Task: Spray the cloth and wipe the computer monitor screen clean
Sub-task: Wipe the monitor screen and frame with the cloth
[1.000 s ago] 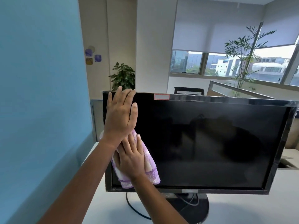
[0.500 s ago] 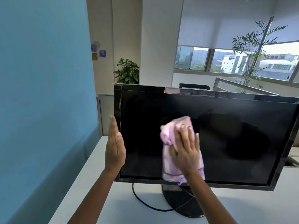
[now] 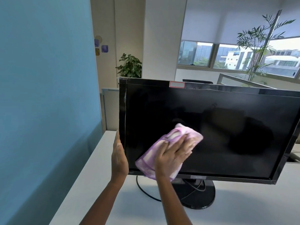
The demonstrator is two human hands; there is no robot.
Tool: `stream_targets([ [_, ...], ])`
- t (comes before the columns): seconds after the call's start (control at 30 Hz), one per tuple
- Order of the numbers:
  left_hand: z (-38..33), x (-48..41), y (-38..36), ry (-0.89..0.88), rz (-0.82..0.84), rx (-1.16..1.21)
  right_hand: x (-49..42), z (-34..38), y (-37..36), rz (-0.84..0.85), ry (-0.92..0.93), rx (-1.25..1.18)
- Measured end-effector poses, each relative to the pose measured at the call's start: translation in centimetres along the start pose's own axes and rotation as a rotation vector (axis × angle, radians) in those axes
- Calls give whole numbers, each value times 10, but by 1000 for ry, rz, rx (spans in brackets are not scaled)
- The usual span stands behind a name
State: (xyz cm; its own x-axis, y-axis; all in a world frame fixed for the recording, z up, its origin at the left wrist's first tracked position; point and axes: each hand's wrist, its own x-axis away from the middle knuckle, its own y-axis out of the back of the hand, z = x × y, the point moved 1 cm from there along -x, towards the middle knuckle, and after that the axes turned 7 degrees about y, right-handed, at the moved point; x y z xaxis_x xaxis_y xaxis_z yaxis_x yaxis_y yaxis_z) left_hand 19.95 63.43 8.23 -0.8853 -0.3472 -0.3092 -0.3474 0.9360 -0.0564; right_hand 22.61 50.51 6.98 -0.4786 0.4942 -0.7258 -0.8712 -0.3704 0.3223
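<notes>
- On the lower left of the screen (image 3: 211, 127), the right hand (image 3: 172, 157) presses the cloth (image 3: 162, 143) flat, fingers spread.
- The left hand (image 3: 119, 159), fingers together, braces the monitor's left edge.
- Best practice: light, even, overlapping strokes rightward, with the brace firm so the stand (image 3: 199, 195) on the bench (image 3: 97, 184) cannot rock.

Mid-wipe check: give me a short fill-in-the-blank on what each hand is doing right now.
1. The right hand presses a ____ cloth flat against the screen.
2. The left hand steadies the monitor at its ____ edge.
3. The monitor's screen is ____, showing no image.
4. The monitor stands on a round black ____.

Missing words: purple; left; dark; base
</notes>
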Motion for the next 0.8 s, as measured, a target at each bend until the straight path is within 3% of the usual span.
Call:
stream_targets([
  [0.23, 4, 13, -4, 10, -19, -168, 61, 18, -30, 274, 697, 207],
  [0.47, 12, 35, -12, -117, -66, -414, 43, -26, -21, 340, 1146, 367],
  [0.63, 20, 54, -33, -150, -119, -579, 16, -73, -1, 300, 1273, 419],
  [0.8, 28, 77, -66, -197, -14, -695, -13, -121, 29, 312, 1263, 430],
])
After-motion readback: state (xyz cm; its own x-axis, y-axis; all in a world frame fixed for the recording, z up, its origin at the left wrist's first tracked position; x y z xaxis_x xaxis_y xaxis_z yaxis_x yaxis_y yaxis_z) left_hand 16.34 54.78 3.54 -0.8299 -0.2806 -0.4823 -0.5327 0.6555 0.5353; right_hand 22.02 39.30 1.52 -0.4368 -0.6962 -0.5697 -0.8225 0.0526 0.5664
